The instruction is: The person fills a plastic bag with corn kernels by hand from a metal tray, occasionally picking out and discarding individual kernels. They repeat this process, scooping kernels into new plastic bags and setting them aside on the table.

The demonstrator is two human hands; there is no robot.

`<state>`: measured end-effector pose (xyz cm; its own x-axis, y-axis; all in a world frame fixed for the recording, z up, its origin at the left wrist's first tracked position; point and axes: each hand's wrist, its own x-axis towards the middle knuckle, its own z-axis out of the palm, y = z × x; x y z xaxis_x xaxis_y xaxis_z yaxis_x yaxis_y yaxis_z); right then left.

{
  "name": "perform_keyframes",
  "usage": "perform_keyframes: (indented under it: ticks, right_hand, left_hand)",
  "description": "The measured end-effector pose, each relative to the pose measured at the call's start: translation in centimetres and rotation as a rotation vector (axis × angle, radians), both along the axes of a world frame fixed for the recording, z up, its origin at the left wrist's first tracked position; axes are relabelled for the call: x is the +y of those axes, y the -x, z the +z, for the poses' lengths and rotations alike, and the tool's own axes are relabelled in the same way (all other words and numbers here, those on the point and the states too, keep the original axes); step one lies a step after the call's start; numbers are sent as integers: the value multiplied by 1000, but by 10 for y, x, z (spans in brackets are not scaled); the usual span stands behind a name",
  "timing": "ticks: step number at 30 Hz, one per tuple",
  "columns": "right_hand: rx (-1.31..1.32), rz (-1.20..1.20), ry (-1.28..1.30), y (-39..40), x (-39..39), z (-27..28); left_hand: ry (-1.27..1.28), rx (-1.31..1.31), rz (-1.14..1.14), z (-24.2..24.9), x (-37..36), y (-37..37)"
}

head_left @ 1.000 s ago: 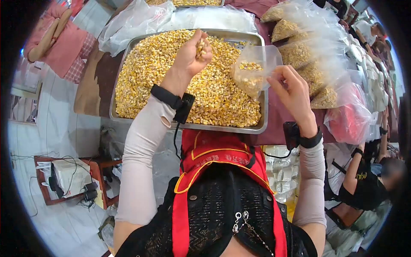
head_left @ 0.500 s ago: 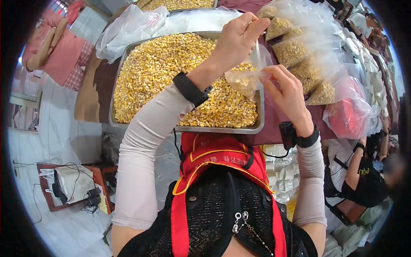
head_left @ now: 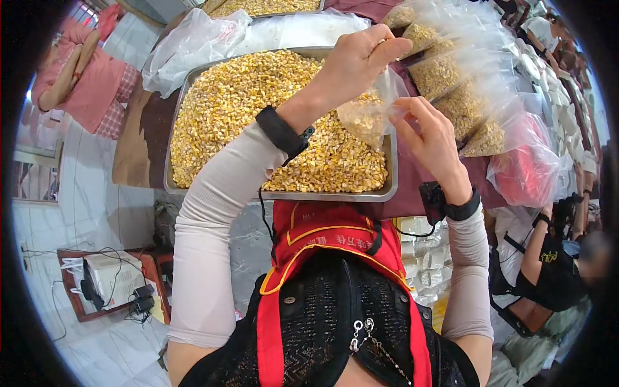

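A small clear plastic bag with some yellow kernels in its bottom hangs over the right part of a metal tray. My right hand pinches the bag's right side between thumb and fingertips. My left hand is closed above the bag, thumb pressed against the curled fingers; what it holds, if anything, I cannot make out. Heaped in the tray are dried corn kernels, pale to deep yellow. My left forearm crosses over the heap.
Several filled bags of corn lie to the right of the tray, beside a pink plastic bundle. Crumpled clear plastic lies at the back left, near a second corn tray. People stand at left and right.
My left hand has shifted slightly, its thumb now pointing further right. The bag has tilted and its upper plastic shows more below my left hand. My right hand stays nearly in place.
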<state>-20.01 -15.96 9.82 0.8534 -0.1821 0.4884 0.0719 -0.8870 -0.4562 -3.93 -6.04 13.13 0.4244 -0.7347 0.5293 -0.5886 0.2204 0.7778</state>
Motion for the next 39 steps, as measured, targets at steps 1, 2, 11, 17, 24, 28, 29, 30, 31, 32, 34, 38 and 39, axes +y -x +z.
perform_keyframes:
  ticks: [1, 2, 11, 17, 24, 28, 29, 30, 31, 32, 34, 38, 39]
  right_hand:
    - [11, -6, -5, 0, 0, 0]
    - [22, -11, -11, 0, 0, 0]
    - [20, -4, -10, -4, 2, -2]
    - [22, -21, -20, -3, 0, -4]
    - [32, -19, -47, -1, 0, 0]
    - [47, -39, -27, -1, -1, 1]
    - [68, -39, -30, -1, -3, 1]
    - [71, -40, -28, -1, -3, 1]
    - [80, -40, -63, -3, -3, 0]
    - [87, -36, -98, -5, -2, 0]
    - [71, -22, -138, -7, -2, -1]
    - [-18, 19, -331, -13, -11, -14]
    - [-16, 20, -329, -14, -17, -20]
  left_hand:
    - [-12, -6, 1, 0, 0, 0]
    - [-10, -5, 3, -1, 0, 0]
    - [-78, -375, 55, -8, 3, -5]
    - [190, -38, 78, -7, 9, -15]
    - [-616, 104, 256, -87, 52, -61]
    - [-641, -96, 93, -146, 72, -55]
    - [-520, -56, 55, -152, 74, -51]
    - [-518, -53, 53, -141, 73, -43]
    - [-496, 147, -47, -119, 69, -33]
    - [-469, 346, -143, -107, 65, -27]
    - [-363, 375, -174, -110, 57, -27]
    - [-234, 520, -336, -110, 43, -28]
    - [-231, 522, -336, -116, 39, -30]
